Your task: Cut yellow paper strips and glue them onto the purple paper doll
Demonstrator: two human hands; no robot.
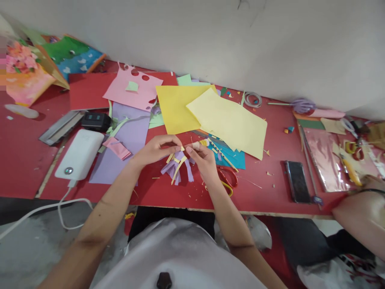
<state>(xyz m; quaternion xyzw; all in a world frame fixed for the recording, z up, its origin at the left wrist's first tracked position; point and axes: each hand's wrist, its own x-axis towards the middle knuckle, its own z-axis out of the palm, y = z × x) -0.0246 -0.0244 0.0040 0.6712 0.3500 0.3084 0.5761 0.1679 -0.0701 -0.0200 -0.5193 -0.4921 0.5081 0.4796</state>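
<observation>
Head view over a red counter (264, 188) strewn with craft paper: I see my left hand (155, 150) and right hand (204, 160) meeting above the near middle of the counter, both holding a purple tassel (177, 166) of cut paper strips mixed with a few yellow ones. My left fingers (171, 140) are pinched together on the top of the tassel; my right fingers (192, 151) are closed on the same top from the other side, beside a small paper roll (200, 143) at the fingertips. The strips hang down toward me, just over the counter.

Red-handled scissors (227, 178) lie just beside my right hand, partly under it. Behind the hands, two yellow sheets (228, 120) overlap, with a teal sheet (233, 157) poking out beneath them. To the left lies a purple sheet (126, 140) with a pink folded scrap (117, 147) on it, a pink sheet (135, 90) with round holes farther back, and a white power bank (80, 154) with its cable running off the near edge. A dark phone (297, 181) lies face up to the right, well apart from my hands. Another person's arm (361, 212) enters at the right edge, near a clear plastic sleeve (323, 158).
</observation>
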